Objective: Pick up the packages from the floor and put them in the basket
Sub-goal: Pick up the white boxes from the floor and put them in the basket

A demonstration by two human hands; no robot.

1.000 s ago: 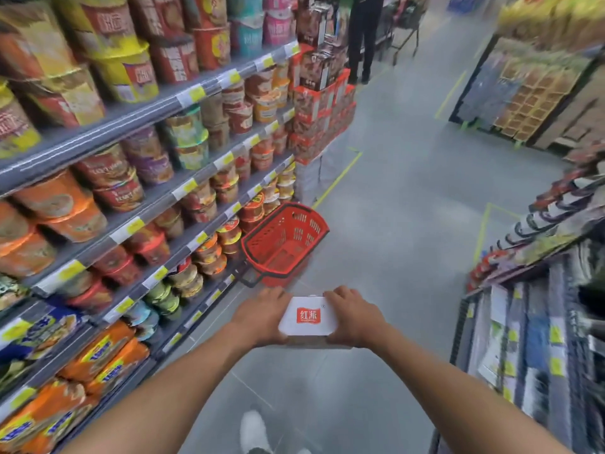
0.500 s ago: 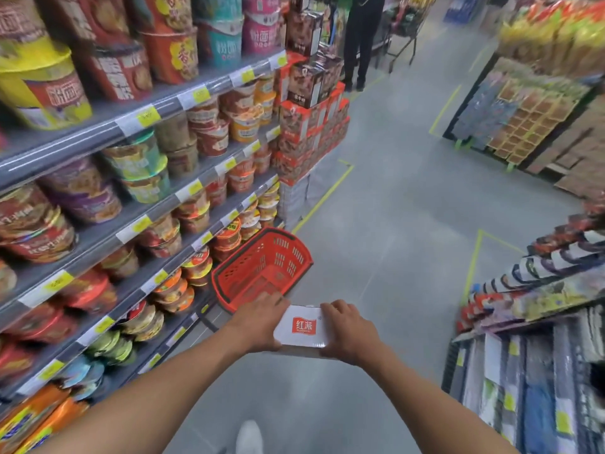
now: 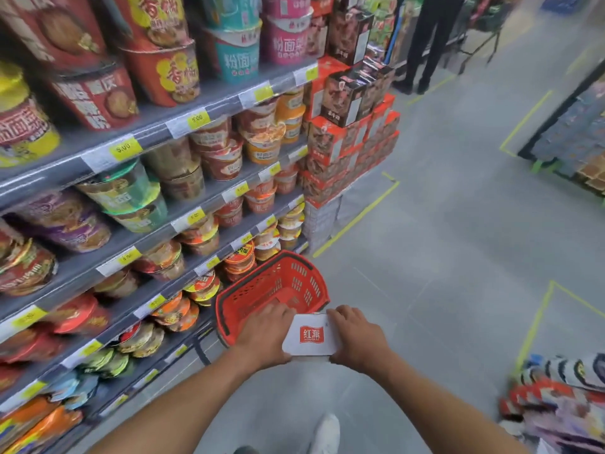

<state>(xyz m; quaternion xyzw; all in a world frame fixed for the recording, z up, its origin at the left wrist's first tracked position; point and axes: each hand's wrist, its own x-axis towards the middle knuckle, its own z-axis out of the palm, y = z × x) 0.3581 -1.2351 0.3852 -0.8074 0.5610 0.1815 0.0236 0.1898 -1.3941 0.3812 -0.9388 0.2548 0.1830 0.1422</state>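
Note:
I hold a white package (image 3: 311, 335) with a red square logo between both hands, out in front of me. My left hand (image 3: 263, 335) grips its left side and my right hand (image 3: 357, 339) grips its right side, fingers curled round the edges. The package's underside is hidden. A red plastic basket (image 3: 314, 276) with a black rim stands on the floor just beyond my hands, beside the bottom shelf. My left hand overlaps the basket's near rim in the view. What lies inside the basket cannot be made out.
Shelves (image 3: 157, 126) of instant noodle cups fill the left. Stacked red and brown boxes (image 3: 353, 132) stand at the aisle end. A person (image 3: 429, 37) stands at the far end beside a cart. Packaged goods (image 3: 556, 398) lie low right. My white shoe (image 3: 325, 434) is below. Grey floor (image 3: 442, 257) has yellow tape lines.
I have walked forward toward the basket with the package held in both hands. The basket now sits directly under and beyond my hands; the grip on the package is the same.

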